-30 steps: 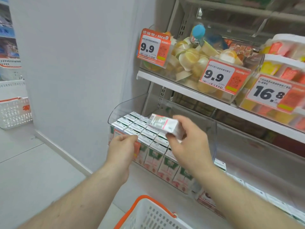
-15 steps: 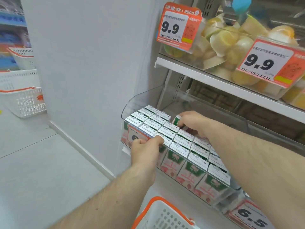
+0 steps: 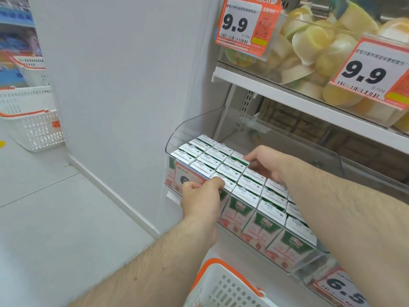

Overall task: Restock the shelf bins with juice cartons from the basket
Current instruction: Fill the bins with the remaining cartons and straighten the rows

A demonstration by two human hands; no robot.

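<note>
A clear plastic shelf bin (image 3: 177,134) holds several rows of green-and-white juice cartons (image 3: 247,191), standing upright and packed tight. My left hand (image 3: 201,198) grips the bin's front edge beside its price tag, fingers hooked over the wall. My right hand (image 3: 267,162) reaches over the rows to the back and holds one juice carton (image 3: 238,159), which stands in line at the back of the third row. The white basket (image 3: 221,284) with an orange rim shows at the bottom edge, below the bin; its contents are hidden.
A white shelf (image 3: 287,96) just above carries a clear bin of yellow jelly cups (image 3: 309,52) and orange 9.9 price tags (image 3: 241,25). A white wall panel (image 3: 121,85) stands on the left. Stacked white baskets (image 3: 37,129) sit on the floor, far left.
My right hand carried the carton from above the bin down into the back of a row. My left hand stayed on the bin's front edge. My view moved closer.
</note>
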